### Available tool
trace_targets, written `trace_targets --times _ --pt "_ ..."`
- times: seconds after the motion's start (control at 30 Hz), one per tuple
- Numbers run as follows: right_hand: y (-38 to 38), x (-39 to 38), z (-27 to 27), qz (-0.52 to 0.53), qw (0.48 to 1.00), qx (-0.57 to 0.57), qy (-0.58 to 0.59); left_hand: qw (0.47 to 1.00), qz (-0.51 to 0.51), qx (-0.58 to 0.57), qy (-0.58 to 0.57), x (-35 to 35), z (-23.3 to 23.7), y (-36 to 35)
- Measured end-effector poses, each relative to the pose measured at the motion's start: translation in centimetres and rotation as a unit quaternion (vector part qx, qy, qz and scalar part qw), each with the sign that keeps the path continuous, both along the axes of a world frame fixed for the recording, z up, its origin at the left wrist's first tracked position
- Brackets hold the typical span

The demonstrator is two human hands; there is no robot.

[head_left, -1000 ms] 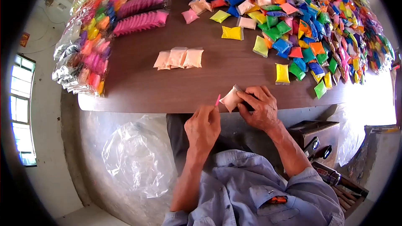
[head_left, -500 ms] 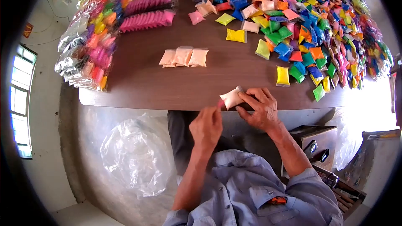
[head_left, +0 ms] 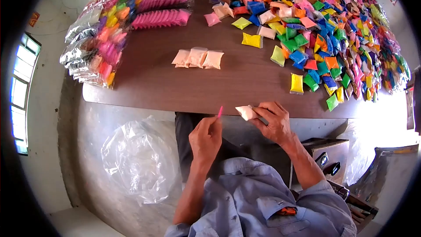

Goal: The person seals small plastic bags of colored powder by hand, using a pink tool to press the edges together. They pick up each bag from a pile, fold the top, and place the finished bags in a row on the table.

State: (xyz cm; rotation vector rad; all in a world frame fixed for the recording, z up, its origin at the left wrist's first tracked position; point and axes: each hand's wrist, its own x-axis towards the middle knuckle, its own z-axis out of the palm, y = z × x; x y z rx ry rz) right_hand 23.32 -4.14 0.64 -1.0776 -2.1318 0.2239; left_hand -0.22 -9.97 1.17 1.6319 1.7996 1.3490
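Note:
My left hand (head_left: 205, 139) is closed on a small pink stick (head_left: 220, 112), whose narrow end points up past the fingertips. Between the thumb and fingers of my right hand (head_left: 272, 123) is a pale peach packet (head_left: 246, 113), held at the table's front edge. The stick and the packet are apart. Farther in on the tabletop lies a short row of similar peach packets (head_left: 197, 58), overlapping one another.
A large heap of colourful packets (head_left: 302, 39) covers the table's right side. On the left are stacked clear bags of colourful packets (head_left: 105, 39) and two rows of pink packets (head_left: 161, 19). A clear plastic bag (head_left: 140, 162) lies on the floor; a wooden drawer unit (head_left: 326, 160) stands at right.
My left hand has drawn back to the left with the pink stick, away from the packet. The right hand has shifted slightly toward me, with the packet now tilted.

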Motion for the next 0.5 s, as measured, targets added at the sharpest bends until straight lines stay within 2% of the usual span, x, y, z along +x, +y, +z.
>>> trace_targets --times 0.03,0.1,0.13,0.2,0.23,0.3,0.33,0.4,0.5 --pt "-0.4 -0.2 0.4 0.001 1.0 0.0 -0.001 1.0 0.001 0.0 -0.001 -0.2 0.1 -0.1" --pt "-1.4 -0.7 0.9 -0.043 0.975 -0.179 0.122 1.0 0.002 -0.005 -0.002 -0.4 0.2 -0.3" --pt "-1.9 -0.9 0.6 -0.044 0.975 -0.18 0.121 1.0 0.001 -0.006 -0.003 -0.3 0.3 -0.3" --pt "-2.7 -1.1 -0.5 -0.053 0.901 -0.339 0.264 0.998 -0.04 0.039 -0.03 0.4 0.6 -0.1" --pt "-2.9 -1.3 -1.0 -0.054 0.902 -0.339 0.263 0.998 -0.04 0.039 -0.031 0.9 0.7 -0.1" --pt "-3.3 -1.8 -1.6 -0.055 0.857 -0.406 0.313 0.995 -0.087 0.036 -0.037 2.0 0.8 -0.1" --pt "-3.5 -1.9 -1.6 -0.056 0.856 -0.407 0.313 0.994 -0.102 0.031 -0.022 2.4 1.1 0.0" --pt "-3.7 -2.2 -1.4 -0.1 0.819 -0.458 0.331 0.994 -0.109 0.025 0.0 3.1 0.6 0.0" --pt "-4.2 -2.2 -2.5 -0.112 0.808 -0.469 0.338 0.992 -0.116 0.015 0.04 3.6 -0.3 0.3"
